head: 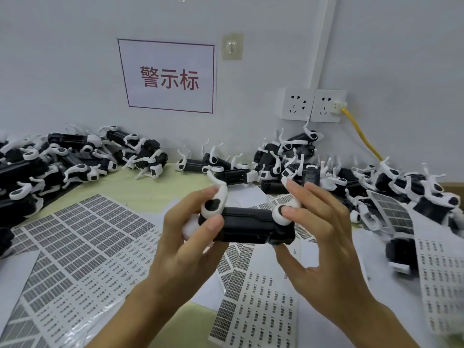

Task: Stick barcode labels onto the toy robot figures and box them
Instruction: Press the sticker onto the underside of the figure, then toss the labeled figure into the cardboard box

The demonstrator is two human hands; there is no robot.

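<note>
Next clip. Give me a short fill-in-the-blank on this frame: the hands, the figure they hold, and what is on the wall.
1. Both the left hand and the right hand hold one toy robot figure whose body is ____ in colour.
2. The cable plugged into the wall socket is ____.
3. The characters on the wall sign are printed in ____.
4. The label sheets lie ____ the held figure.

Missing words: black; yellow; red; below

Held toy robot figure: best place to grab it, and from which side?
Probably the black body of the toy robot figure, gripped at its two ends, as the left hand and right hand do now. It lies level; the thin white legs stick out and look poor for a grip.
</note>
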